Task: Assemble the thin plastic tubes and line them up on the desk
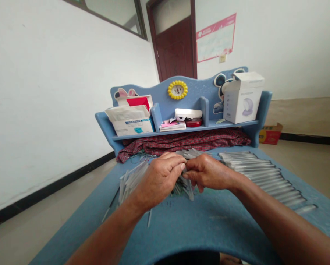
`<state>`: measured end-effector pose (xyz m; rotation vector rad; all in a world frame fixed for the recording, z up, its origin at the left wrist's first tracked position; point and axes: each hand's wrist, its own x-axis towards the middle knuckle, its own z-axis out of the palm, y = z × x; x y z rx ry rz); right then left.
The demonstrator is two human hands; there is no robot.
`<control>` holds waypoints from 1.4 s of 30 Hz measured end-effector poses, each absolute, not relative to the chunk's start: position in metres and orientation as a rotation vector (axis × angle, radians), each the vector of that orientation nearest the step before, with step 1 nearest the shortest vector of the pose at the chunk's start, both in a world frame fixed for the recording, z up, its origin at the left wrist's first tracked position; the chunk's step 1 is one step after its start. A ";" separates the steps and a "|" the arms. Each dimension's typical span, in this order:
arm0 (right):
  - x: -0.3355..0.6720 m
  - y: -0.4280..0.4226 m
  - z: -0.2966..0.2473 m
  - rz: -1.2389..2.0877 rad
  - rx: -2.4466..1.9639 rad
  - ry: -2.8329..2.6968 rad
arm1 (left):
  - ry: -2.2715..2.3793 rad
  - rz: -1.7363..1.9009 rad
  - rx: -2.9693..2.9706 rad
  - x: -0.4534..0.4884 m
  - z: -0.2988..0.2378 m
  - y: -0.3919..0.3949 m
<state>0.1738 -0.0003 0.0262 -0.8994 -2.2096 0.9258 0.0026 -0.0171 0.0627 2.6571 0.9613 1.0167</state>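
Observation:
My left hand (pixel 165 175) is closed, thumb and fingers pressed together over the middle of the table. Against its fingertips, my right hand (pixel 206 171) is closed in a pinch. Whatever is between the fingers is too small and hidden to name. Under and behind both hands lie loose pen parts (pixel 191 154), partly covered by them. Beside my left hand is a heap of translucent pen tubes (pixel 130 180), lying in different directions. Past my right wrist, clear pens with dark ends (pixel 260 173) lie side by side in a long row.
The blue table (pixel 209 228) has a raised shelf (pixel 178 130) at the back. On it stand a mask box (pixel 134 125), a white carton (pixel 243 99) and a red round tin (pixel 194 122). A checked cloth (pixel 187 141) lies bunched beneath. A wall (pixel 57 92) rises at left.

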 end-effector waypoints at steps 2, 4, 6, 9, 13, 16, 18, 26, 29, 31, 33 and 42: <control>0.174 -0.001 0.026 0.900 -0.905 -2.206 | 1.040 1.057 2.607 0.004 0.062 -0.017; 0.174 -0.001 0.025 0.885 -0.911 -2.207 | 1.145 1.125 2.548 0.005 0.059 -0.017; 0.174 -0.001 0.025 0.898 -0.914 -2.210 | 1.217 1.176 2.500 0.006 0.057 -0.016; 0.173 -0.001 0.026 0.927 -0.906 -2.213 | 1.211 1.176 2.477 0.005 0.057 -0.016; 0.173 -0.001 0.028 0.946 -0.903 -2.205 | 1.060 1.107 2.486 0.004 0.061 -0.016; 0.174 -0.001 0.027 0.932 -0.912 -2.207 | 1.059 1.039 2.393 0.004 0.063 -0.016; 0.174 -0.001 0.027 0.904 -0.907 -2.214 | 1.149 1.064 2.311 0.005 0.062 -0.016; 0.174 -0.002 0.028 0.895 -0.912 -2.226 | 1.064 1.120 2.274 0.007 0.060 -0.015; 0.174 -0.001 0.029 0.900 -0.921 -2.224 | 1.092 1.091 2.223 0.007 0.059 -0.014; 0.174 -0.001 0.028 0.887 -0.921 -2.224 | 1.169 1.163 2.202 0.008 0.057 -0.013; 0.174 0.000 0.028 0.868 -0.917 -2.229 | 1.210 1.246 2.238 0.008 0.054 -0.012; 0.174 0.000 0.029 0.896 -0.906 -2.223 | 1.023 1.141 2.335 0.006 0.058 -0.013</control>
